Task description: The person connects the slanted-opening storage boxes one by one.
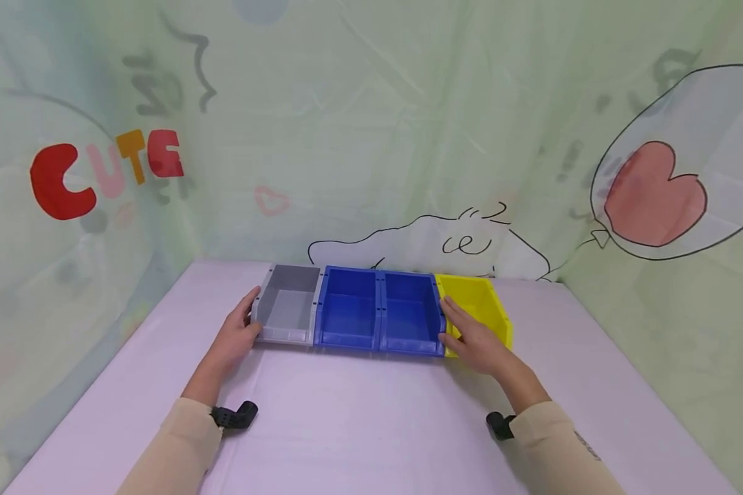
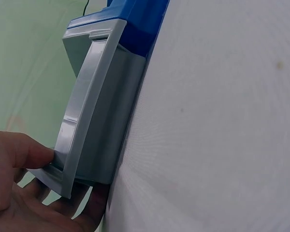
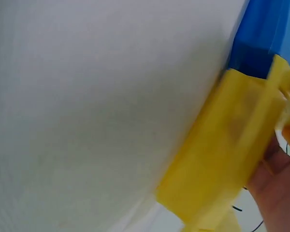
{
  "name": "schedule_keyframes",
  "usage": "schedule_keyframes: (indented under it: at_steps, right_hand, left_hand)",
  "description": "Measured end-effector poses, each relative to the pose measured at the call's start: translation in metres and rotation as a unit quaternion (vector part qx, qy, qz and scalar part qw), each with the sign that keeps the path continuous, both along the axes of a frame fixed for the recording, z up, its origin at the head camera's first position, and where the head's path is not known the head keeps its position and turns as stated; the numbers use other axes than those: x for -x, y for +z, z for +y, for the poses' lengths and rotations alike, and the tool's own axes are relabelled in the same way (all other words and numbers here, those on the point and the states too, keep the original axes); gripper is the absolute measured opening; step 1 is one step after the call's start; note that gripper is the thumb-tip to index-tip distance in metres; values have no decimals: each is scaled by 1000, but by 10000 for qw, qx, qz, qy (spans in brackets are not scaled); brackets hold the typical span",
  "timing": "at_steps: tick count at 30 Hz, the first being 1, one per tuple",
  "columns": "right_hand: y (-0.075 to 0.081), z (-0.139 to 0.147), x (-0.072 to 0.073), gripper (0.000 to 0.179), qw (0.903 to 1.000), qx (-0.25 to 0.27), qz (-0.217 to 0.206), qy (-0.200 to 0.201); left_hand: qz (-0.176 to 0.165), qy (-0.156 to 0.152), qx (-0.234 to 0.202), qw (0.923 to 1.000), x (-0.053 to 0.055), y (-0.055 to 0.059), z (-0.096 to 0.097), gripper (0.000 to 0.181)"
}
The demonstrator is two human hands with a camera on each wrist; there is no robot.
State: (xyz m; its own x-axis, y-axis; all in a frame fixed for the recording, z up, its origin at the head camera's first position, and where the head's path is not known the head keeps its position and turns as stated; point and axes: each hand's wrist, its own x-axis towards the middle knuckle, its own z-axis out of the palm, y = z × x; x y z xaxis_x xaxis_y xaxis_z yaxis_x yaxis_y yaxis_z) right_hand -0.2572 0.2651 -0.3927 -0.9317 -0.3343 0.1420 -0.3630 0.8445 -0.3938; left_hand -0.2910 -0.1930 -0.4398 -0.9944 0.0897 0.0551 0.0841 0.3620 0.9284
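Note:
Four-sided plastic storage bins stand side by side in a row: a grey bin (image 1: 285,309) at the left, two blue bins (image 1: 349,306) in the middle, and a yellow bin (image 1: 479,302) at the right. My left hand (image 1: 235,333) holds the grey bin at its left side, thumb over the front rim and fingers along the outer wall. My right hand (image 1: 479,344) reaches across the yellow bin, its fairly straight fingers touching the wall where yellow meets blue. The right wrist view shows the yellow bin blurred, with that hand partly cut off.
The bins rest on a pale cloth-covered table (image 1: 353,426), near its back edge. Behind and beside it hang printed curtains (image 1: 371,137) with drawn figures and letters. Dark wrist cameras (image 1: 238,415) are strapped at both sleeves.

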Motion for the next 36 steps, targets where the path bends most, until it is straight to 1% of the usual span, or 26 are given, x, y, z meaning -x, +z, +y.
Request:
schedule_keyframes:
  at_steps: [3,8,15,21,26,30,34,36]
  right_hand:
    - [-1,-2,0,71,9999,0,-135,-7]
    - [1,-3,-2,72,9997,34,-238,-105]
    - [0,-7,-3,75,9988,-6,-458,-179]
    - [-1,-11,3,74,9989,-65,-441,-165]
    - [-2,-11,7,73,9985,-192,-476,-213]
    - [-3,-10,9,72,9988,-102,-444,-184]
    - [-1,-7,12,72,9990,94,-389,-196]
    - [0,-2,11,72,9988,163,-374,-281]
  left_hand:
    - [-18,52,-4,10000,-1,1,-1,80]
    - [54,25,22,10000,-1,3,0,79]
    - [-61,136,45,9999,-4,1,-3,79]
    - [-59,199,-24,9998,-5,3,-6,79]
    - [-89,241,19,9997,-8,4,-6,79]
    - [-46,275,44,9996,-10,5,-5,80]
    - [57,317,167,9993,-8,6,0,78]
    - [184,345,419,9984,-6,7,5,77]
